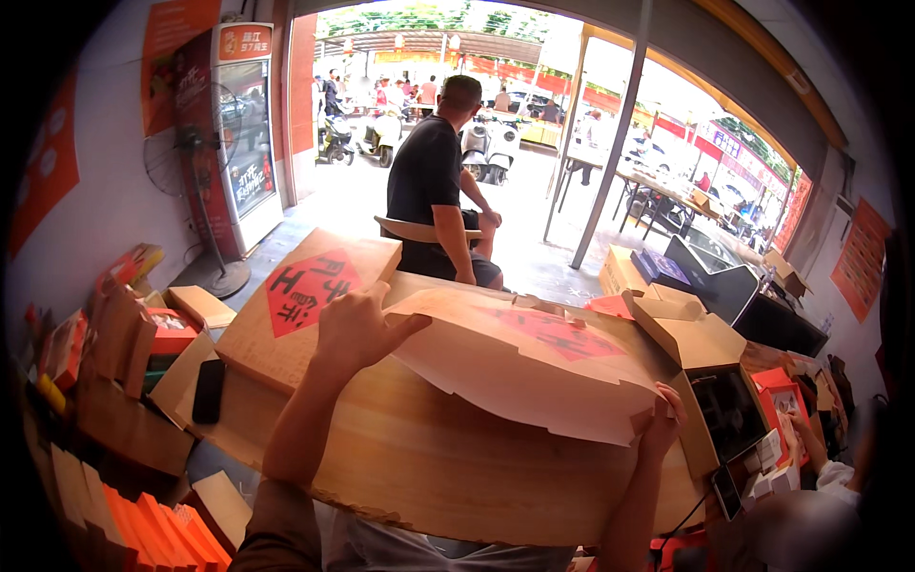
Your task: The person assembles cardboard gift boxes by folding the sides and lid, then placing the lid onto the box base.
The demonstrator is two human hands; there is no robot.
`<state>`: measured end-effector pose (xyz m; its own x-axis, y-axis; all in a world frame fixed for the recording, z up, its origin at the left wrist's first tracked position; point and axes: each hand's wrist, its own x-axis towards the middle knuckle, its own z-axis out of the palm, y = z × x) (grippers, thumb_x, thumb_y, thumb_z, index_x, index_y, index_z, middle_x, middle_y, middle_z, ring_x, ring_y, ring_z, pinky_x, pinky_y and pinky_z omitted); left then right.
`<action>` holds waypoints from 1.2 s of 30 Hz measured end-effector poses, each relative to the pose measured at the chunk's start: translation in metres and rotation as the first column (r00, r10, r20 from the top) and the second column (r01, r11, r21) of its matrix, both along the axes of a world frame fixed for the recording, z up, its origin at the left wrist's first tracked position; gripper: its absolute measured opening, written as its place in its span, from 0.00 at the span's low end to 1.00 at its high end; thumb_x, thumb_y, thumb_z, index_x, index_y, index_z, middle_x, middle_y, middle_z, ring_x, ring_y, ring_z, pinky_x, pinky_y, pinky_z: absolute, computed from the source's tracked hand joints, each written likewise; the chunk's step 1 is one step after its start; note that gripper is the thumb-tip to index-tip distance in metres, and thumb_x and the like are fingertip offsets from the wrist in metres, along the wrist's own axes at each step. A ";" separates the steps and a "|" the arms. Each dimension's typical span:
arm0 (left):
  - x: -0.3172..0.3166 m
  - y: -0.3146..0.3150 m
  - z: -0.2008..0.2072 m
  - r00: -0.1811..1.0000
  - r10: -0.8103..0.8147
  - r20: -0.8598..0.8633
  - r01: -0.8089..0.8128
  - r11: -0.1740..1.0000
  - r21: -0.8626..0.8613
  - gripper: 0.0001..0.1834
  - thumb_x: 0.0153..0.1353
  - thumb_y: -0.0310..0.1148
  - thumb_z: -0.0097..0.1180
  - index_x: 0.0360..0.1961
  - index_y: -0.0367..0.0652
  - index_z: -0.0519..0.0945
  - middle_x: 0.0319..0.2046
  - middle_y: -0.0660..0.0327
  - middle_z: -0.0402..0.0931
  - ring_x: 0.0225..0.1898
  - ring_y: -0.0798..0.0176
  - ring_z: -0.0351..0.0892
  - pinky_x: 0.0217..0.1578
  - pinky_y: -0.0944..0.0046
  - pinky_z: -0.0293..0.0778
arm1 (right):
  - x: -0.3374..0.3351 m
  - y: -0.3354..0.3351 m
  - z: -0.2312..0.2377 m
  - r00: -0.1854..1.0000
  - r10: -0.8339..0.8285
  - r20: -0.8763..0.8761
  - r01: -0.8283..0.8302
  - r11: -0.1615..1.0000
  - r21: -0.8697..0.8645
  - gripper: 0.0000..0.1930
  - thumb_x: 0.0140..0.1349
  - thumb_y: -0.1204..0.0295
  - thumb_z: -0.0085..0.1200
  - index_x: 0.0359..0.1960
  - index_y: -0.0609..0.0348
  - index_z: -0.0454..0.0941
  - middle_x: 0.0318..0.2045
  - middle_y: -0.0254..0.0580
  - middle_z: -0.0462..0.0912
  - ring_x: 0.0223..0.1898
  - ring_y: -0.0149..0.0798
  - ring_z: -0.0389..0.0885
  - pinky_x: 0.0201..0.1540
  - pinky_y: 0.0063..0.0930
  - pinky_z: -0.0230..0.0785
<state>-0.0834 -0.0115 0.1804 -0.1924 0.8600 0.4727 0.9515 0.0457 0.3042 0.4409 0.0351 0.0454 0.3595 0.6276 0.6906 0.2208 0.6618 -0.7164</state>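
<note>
A flat cardboard box blank [515, 372] with a red diamond print is held up in a bent curve over the wooden table [419, 458]. At its left end is my left hand [357, 329], closed on the edge with the thumb against the board and its other fingers partly hidden. My right hand [661, 419] grips the right end near the lower corner. Beside my left hand lies a closed cardboard box [310, 305] with a similar red diamond print. A black phone [208, 392] rests left of that box.
An open carton [701, 381] stands at the table's right. A co-worker's hand [805, 434] is by a red box [783, 400] farther right. Across the table a person [434, 181] sits facing away. A fan [195, 181] stands near a drinks fridge [248, 133]; orange-edged boxes [157, 529] fill the lower left.
</note>
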 end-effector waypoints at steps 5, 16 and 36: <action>0.000 -0.003 0.002 1.000 0.030 0.007 -0.030 1.000 -0.005 0.45 0.56 0.76 0.60 0.45 0.38 0.87 0.32 0.49 0.87 0.40 0.45 0.89 0.43 0.47 0.81 | -0.001 0.000 0.002 1.000 -0.003 0.022 0.003 1.000 0.030 0.05 0.63 0.82 0.60 0.40 0.67 0.85 0.46 0.45 0.88 0.50 0.39 0.84 0.59 0.33 0.74; 0.003 -0.005 0.002 1.000 -0.029 0.011 0.029 0.999 0.042 0.42 0.60 0.74 0.58 0.42 0.39 0.88 0.33 0.48 0.87 0.39 0.46 0.89 0.42 0.47 0.81 | 0.008 0.004 -0.004 0.999 0.002 -0.052 -0.002 1.000 0.000 0.05 0.64 0.79 0.61 0.40 0.68 0.84 0.48 0.47 0.86 0.52 0.41 0.83 0.61 0.35 0.73; 0.001 -0.004 0.007 0.958 -0.229 0.173 0.192 0.960 0.204 0.29 0.62 0.49 0.68 0.54 0.36 0.84 0.34 0.53 0.83 0.31 0.55 0.84 0.39 0.56 0.80 | 0.020 0.010 -0.015 0.988 0.090 -0.129 -0.089 0.996 0.015 0.06 0.65 0.80 0.59 0.42 0.67 0.84 0.50 0.47 0.86 0.54 0.42 0.82 0.62 0.36 0.73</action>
<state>-0.0820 -0.0151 0.1872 -0.1194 0.7930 0.5974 0.8557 -0.2229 0.4670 0.4609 0.0448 0.0307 0.3885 0.6551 0.6480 0.0662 0.6816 -0.7287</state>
